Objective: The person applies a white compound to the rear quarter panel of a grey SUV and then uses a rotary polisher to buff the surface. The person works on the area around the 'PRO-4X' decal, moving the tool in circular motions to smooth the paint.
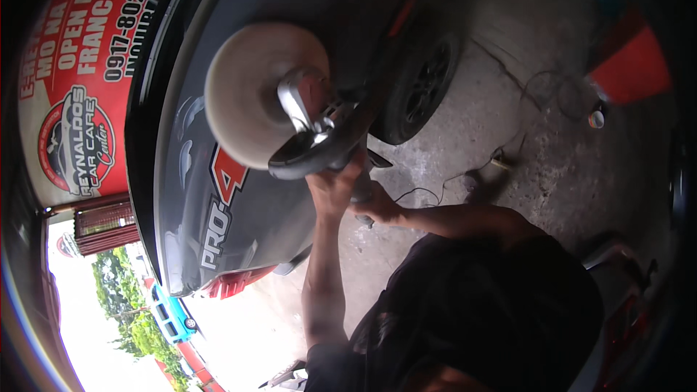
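A rotary polisher (303,101) with a large round whitish pad (236,101) is held up against the dark grey side panel (254,229) of a pickup truck. The pad's surface looks smeared, as if turning. My left hand (335,185) is closed on the polisher, just under its black curved handle (312,156). Farther back and to the right, my right hand (379,207) wraps round the tool's dark rear grip (361,192). Parts of the fingers of both hands are hidden by the tool. Pale light reflections show on the panel left of the pad.
A truck wheel (425,87) stands right of the tool. A thin dark cord (435,192) runs across the concrete floor (552,189). A red bucket (630,65) and a small can (596,119) are at the far right. Behind the truck hangs a red banner (80,80).
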`<state>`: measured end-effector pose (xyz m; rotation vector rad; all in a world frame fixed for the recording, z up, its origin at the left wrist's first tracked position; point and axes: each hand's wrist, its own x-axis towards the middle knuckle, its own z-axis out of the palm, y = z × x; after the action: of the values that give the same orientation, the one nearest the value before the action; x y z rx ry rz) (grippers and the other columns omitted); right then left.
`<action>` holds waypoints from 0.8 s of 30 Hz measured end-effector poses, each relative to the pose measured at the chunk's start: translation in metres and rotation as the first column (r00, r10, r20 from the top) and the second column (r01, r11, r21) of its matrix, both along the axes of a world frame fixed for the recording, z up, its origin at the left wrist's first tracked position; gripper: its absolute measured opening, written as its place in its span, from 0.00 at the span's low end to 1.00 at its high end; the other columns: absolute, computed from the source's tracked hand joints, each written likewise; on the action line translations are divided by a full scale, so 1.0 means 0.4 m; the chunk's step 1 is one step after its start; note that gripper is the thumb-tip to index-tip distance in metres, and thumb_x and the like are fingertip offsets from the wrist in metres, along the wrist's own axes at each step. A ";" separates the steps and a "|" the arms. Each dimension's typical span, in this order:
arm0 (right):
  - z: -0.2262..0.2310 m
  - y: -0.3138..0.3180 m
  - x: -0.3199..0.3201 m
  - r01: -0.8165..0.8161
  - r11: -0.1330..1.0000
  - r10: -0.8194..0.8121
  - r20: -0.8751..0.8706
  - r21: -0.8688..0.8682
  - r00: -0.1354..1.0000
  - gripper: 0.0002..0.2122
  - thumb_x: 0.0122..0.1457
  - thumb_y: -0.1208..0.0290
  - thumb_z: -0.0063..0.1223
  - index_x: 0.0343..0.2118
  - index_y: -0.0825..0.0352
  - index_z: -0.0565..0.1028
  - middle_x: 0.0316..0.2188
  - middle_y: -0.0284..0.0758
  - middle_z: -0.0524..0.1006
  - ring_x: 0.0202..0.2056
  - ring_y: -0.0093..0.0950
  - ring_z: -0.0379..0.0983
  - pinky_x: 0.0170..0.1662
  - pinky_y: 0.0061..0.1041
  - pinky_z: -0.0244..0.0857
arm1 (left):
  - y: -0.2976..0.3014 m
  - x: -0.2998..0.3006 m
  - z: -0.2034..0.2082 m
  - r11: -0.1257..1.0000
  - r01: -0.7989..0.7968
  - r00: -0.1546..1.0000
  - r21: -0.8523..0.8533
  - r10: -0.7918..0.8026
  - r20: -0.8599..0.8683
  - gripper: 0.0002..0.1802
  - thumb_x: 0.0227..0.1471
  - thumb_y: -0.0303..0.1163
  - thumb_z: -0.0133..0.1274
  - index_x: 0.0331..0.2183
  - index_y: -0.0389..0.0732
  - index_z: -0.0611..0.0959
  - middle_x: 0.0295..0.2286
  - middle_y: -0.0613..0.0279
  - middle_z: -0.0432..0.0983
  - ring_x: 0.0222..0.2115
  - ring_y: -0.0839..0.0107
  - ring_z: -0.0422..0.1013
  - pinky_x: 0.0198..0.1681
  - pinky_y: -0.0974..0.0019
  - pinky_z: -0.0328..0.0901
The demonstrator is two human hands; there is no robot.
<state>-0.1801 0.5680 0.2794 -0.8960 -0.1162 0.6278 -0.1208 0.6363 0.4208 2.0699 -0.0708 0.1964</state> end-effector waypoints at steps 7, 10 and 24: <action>-0.064 0.046 -0.056 -0.145 0.988 0.149 0.085 -0.050 0.985 0.15 0.50 0.71 0.67 0.42 0.67 0.79 0.30 0.30 0.78 0.33 0.21 0.73 0.36 0.26 0.68 | 0.074 -0.096 -0.070 0.913 -0.043 0.996 0.406 0.006 0.094 0.19 0.48 0.31 0.67 0.43 0.35 0.84 0.36 0.59 0.81 0.35 0.66 0.77 0.40 0.59 0.70; -0.018 0.056 0.009 0.016 0.995 -0.017 0.008 0.103 1.000 0.09 0.52 0.74 0.60 0.36 0.67 0.77 0.29 0.31 0.79 0.31 0.22 0.75 0.35 0.26 0.68 | -0.030 0.037 0.014 0.980 0.077 0.980 0.185 -0.109 0.168 0.16 0.49 0.27 0.66 0.42 0.36 0.85 0.35 0.57 0.83 0.33 0.64 0.80 0.37 0.59 0.72; -0.083 0.113 -0.173 -0.293 0.950 0.295 0.001 0.103 0.956 0.26 0.47 0.73 0.62 0.51 0.72 0.71 0.34 0.37 0.79 0.37 0.28 0.76 0.43 0.29 0.73 | 0.091 -0.186 -0.053 0.910 0.073 0.994 0.407 -0.033 -0.104 0.16 0.49 0.23 0.65 0.42 0.35 0.85 0.33 0.57 0.83 0.33 0.63 0.80 0.39 0.59 0.72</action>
<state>-0.2495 0.6134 0.2462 -0.7808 -0.2709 0.8981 -0.1950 0.6727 0.3994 2.4919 -0.1185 0.0492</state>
